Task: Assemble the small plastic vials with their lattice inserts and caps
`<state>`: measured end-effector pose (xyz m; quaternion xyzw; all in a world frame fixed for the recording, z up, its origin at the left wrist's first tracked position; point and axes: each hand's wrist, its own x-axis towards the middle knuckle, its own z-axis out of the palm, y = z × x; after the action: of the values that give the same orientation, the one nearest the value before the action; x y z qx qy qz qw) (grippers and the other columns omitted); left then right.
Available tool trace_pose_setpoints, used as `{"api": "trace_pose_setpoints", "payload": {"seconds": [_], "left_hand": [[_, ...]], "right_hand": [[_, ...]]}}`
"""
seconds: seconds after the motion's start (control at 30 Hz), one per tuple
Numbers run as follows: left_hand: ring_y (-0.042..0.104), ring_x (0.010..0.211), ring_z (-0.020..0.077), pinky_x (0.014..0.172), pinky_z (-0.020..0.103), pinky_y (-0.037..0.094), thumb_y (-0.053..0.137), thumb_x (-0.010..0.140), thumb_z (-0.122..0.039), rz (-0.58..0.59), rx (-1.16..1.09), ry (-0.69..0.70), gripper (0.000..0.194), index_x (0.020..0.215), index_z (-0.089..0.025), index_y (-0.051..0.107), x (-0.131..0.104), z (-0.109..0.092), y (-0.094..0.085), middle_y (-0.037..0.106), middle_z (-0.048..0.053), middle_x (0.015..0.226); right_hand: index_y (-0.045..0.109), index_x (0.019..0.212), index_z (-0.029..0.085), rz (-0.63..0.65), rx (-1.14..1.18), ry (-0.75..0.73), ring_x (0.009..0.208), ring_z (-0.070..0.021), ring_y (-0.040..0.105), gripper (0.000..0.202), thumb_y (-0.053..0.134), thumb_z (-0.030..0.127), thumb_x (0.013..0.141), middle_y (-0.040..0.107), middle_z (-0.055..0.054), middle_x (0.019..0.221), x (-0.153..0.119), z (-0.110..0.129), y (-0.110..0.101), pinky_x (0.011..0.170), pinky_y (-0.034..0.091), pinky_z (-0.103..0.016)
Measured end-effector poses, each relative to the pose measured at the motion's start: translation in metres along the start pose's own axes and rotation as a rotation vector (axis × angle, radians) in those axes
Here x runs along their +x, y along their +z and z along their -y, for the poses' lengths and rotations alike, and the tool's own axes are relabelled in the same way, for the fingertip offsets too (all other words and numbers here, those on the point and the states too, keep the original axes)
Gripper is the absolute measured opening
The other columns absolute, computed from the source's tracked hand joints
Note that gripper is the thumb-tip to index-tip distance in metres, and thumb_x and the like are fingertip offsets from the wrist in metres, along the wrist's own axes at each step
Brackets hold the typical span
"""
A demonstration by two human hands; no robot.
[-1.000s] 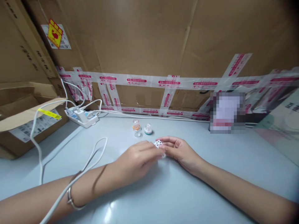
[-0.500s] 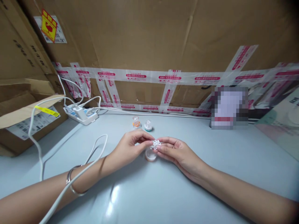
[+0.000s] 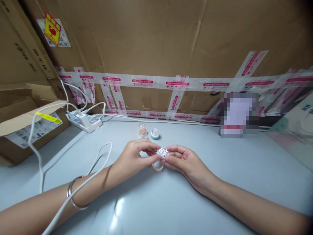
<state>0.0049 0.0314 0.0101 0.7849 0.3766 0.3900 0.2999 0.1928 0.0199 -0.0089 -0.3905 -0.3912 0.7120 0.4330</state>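
Between the fingertips of both hands is a small white openwork plastic piece point(image 3: 162, 153), roundish with several holes. My left hand point(image 3: 138, 155) pinches its left side with thumb and fingers. From the right, my right hand point(image 3: 182, 158) pinches the other side. Just below the piece, partly hidden by my fingers, a small clear round cup point(image 3: 157, 165) with a pinkish-orange rim rests on the table. Farther back stand a clear and orange small container point(image 3: 142, 131) and a clear dome on a teal base point(image 3: 155, 133).
A white power strip point(image 3: 84, 120) with plugs lies at the left on the grey table point(image 3: 195, 212). Its white cable point(image 3: 73, 192) crosses over my left forearm. An open carton point(image 3: 29, 130) stands left, a large taped cardboard box point(image 3: 137, 39) behind, a blurred-out upright object point(image 3: 237, 114) right.
The white piece has turned slightly between my fingers, showing more of its openwork face. My left fingers have shifted a little on it. Both hands keep their hold.
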Motion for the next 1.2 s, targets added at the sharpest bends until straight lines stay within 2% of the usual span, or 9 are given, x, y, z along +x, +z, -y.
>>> {"api": "trace_pose_setpoints", "payload": {"seconds": [0.23, 0.47, 0.57, 0.77, 0.87, 1.0, 1.2], "left_hand": [[0.061, 0.079, 0.0139, 0.075, 0.025, 0.047, 0.064, 0.078, -0.02, -0.022, -0.021, 0.064, 0.012, 0.088, -0.016, 0.067, -0.0039, -0.0035, 0.0041, 0.067, 0.004, 0.085], [0.061, 0.08, 0.0144, 0.075, 0.025, 0.046, 0.064, 0.078, -0.02, -0.002, 0.009, 0.019, 0.011, 0.088, -0.016, 0.067, -0.0058, -0.0062, 0.0046, 0.067, 0.003, 0.085], [0.061, 0.079, 0.0148, 0.075, 0.026, 0.046, 0.064, 0.079, -0.02, 0.005, 0.017, 0.046, 0.011, 0.088, -0.016, 0.067, -0.0062, -0.0051, 0.0044, 0.067, 0.004, 0.084], [0.06, 0.076, 0.014, 0.071, 0.025, 0.046, 0.061, 0.081, -0.02, -0.008, 0.042, 0.152, 0.012, 0.092, -0.016, 0.066, -0.0077, -0.0028, 0.0054, 0.064, 0.005, 0.082], [0.058, 0.075, 0.015, 0.071, 0.027, 0.045, 0.061, 0.081, -0.023, -0.034, 0.12, 0.166, 0.013, 0.091, -0.016, 0.064, -0.0086, -0.0046, 0.0054, 0.063, 0.005, 0.081], [0.057, 0.077, 0.0152, 0.072, 0.027, 0.044, 0.058, 0.084, -0.024, -0.012, 0.163, 0.167, 0.011, 0.088, -0.016, 0.064, -0.009, -0.0059, 0.0057, 0.061, 0.005, 0.082], [0.056, 0.075, 0.016, 0.071, 0.028, 0.042, 0.06, 0.081, -0.024, -0.029, 0.273, 0.203, 0.008, 0.083, -0.017, 0.064, -0.01, -0.002, 0.01, 0.061, 0.004, 0.079]], "right_hand": [[0.064, 0.084, 0.016, -0.003, -0.081, -0.051, 0.067, -0.0112, 0.066, 0.029, 0.078, 0.023, 0.06, 0.069, 0.001, 0.071, -0.0012, 0.0018, 0.0043, 0.068, 0.052, -0.021], [0.065, 0.084, 0.017, 0.024, -0.094, -0.064, 0.067, -0.0098, 0.065, 0.027, 0.078, 0.022, 0.061, 0.07, 0.001, 0.073, -0.0012, 0.0009, 0.0025, 0.066, 0.05, -0.019], [0.067, 0.084, 0.017, 0.04, -0.114, -0.067, 0.068, -0.0111, 0.066, 0.025, 0.078, 0.022, 0.062, 0.071, 0.0, 0.073, -0.0015, 0.0007, 0.0023, 0.067, 0.05, -0.02], [0.07, 0.088, 0.017, 0.084, -0.097, -0.064, 0.072, -0.0157, 0.068, 0.022, 0.074, 0.027, 0.068, 0.072, -0.003, 0.075, -0.0042, 0.0007, 0.0049, 0.078, 0.052, -0.03], [0.07, 0.09, 0.017, 0.086, -0.095, -0.078, 0.072, -0.0157, 0.067, 0.025, 0.074, 0.027, 0.067, 0.072, -0.004, 0.077, -0.0046, 0.0003, 0.0055, 0.078, 0.051, -0.03], [0.069, 0.094, 0.017, 0.082, -0.12, -0.075, 0.074, -0.016, 0.067, 0.028, 0.073, 0.027, 0.068, 0.072, -0.004, 0.078, -0.0054, 0.0002, 0.0056, 0.078, 0.05, -0.03], [0.067, 0.088, 0.015, 0.047, -0.131, -0.063, 0.069, -0.0142, 0.066, 0.026, 0.073, 0.031, 0.068, 0.071, -0.004, 0.075, -0.0059, 0.0012, 0.0081, 0.074, 0.052, -0.027]]}}
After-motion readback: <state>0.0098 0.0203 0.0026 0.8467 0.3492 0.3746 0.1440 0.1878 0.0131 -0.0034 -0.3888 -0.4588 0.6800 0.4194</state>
